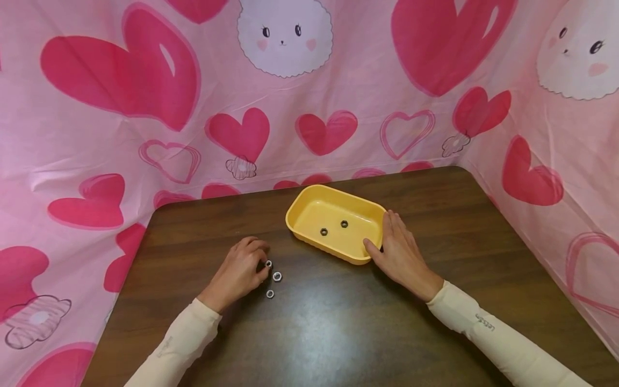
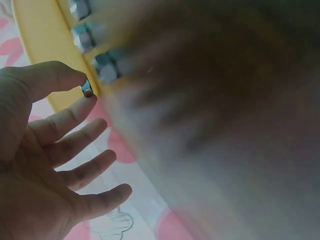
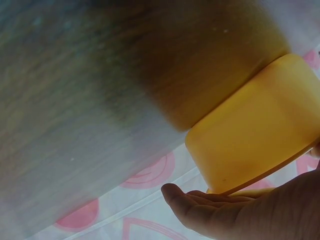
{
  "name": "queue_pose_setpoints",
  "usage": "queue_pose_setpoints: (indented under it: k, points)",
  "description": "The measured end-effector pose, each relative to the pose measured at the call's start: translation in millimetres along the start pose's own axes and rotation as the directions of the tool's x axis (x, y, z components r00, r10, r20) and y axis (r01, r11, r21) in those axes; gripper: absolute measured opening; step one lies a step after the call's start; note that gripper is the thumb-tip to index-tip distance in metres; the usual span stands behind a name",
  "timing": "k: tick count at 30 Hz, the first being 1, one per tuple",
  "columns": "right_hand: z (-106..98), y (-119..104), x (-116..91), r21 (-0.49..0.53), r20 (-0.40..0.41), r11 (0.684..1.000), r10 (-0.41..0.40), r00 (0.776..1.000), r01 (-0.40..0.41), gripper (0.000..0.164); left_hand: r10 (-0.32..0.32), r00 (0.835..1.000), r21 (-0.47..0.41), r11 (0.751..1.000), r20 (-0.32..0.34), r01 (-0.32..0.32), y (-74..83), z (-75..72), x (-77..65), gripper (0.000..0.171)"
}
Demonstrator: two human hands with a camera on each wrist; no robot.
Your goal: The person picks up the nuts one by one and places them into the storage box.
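My left hand [image 1: 242,269] is low over the table, left of the yellow tray. In the left wrist view, its thumb and index finger pinch a small metal nut [image 2: 87,88], with the other fingers spread. Close by on the table are three silver nuts, among them one nut [image 1: 277,276] in the middle and another nut [image 1: 270,294] nearer me. The yellow tray [image 1: 314,244] holds two dark-looking nuts, a left one [image 1: 324,232] and a right one [image 1: 344,224]. My right hand [image 1: 398,252] grips the tray's right end, thumb over the rim and fingers along the outer side.
A dark wood-grain table [image 1: 329,333] carries everything. Pink cloth [image 1: 280,129] with hearts and white faces hangs behind the table and along its right side. The tray stands near the table's back edge.
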State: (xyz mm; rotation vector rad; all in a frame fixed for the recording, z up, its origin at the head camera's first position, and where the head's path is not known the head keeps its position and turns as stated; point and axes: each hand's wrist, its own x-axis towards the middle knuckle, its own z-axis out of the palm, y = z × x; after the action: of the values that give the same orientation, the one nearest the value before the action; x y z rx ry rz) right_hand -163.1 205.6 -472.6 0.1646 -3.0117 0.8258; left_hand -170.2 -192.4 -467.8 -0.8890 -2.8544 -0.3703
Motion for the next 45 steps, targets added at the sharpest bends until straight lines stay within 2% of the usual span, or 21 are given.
queue_pose_setpoints:
  k: [7,17,25,33,36,42,45]
  points:
    - [0.1,1.9,-1.0,0.009,-0.001,1.0,-0.003,1.0,0.003,0.098,-0.018,1.0,-0.001,1.0,-0.012,0.018,1.8,-13.3,12.1,0.016]
    - [-0.4,2.0,-1.1,0.002,-0.013,1.0,-0.015,1.0,0.015,0.098,0.015,0.997,-0.029,0.999,-0.078,-0.017,7.1,-20.2,31.2,0.017]
    - [-0.4,2.2,-1.4,0.018,0.004,1.0,0.002,1.0,-0.002,0.099,-0.028,0.998,-0.089,0.996,-0.064,0.023,11.9,-23.0,48.7,0.015]
    - [-1.5,1.8,-2.0,0.026,0.002,1.0,0.0,1.0,0.0,0.099,-0.04,0.998,-0.124,0.992,-0.051,0.033,17.0,-22.8,66.3,0.016]
    - [-2.0,2.0,-1.9,0.024,-0.003,1.0,-0.003,1.0,0.003,0.099,-0.026,0.998,-0.125,0.992,-0.06,0.018,18.4,-21.7,73.4,0.019]
    - [-0.6,3.7,-1.7,0.021,-0.023,1.0,-0.022,0.999,0.022,0.098,0.059,0.992,-0.104,0.992,-0.111,-0.071,21.4,-18.0,86.7,0.015]
    - [0.7,4.7,-1.9,0.013,-0.048,0.999,-0.049,0.998,0.05,0.096,0.082,0.989,-0.103,0.99,-0.122,-0.095,23.8,-16.3,91.6,0.014]
